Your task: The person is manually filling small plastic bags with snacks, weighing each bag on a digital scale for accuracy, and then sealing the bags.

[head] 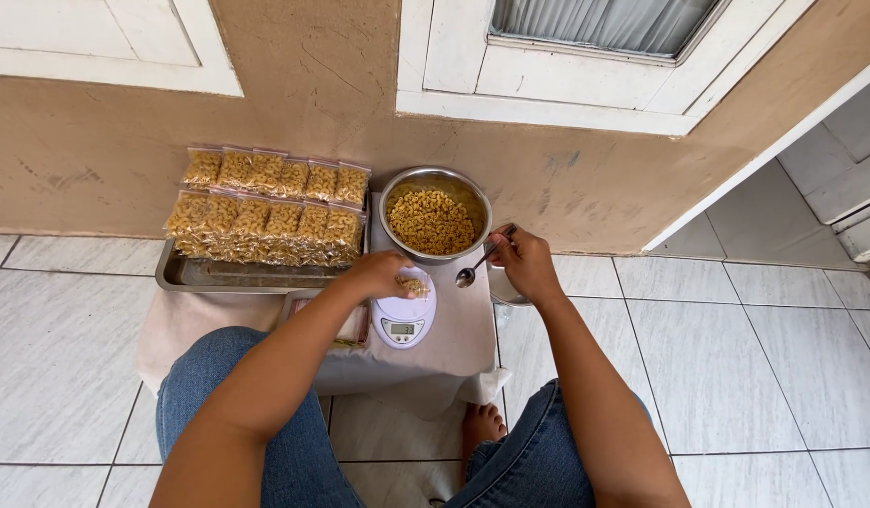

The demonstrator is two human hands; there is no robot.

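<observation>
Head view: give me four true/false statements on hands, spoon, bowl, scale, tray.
1. The right hand holds a spoon. True.
2. The metal bowl is empty. False: it holds yellowish curled snack pieces.
3. The left hand is at a small bag on the white digital scale. True.
4. The metal tray holds loose pieces only. False: it carries two rows of filled clear packets.

Shiny metal bowl (390, 200), glossy plastic scale (404, 320), matt cloth (185, 325)
</observation>
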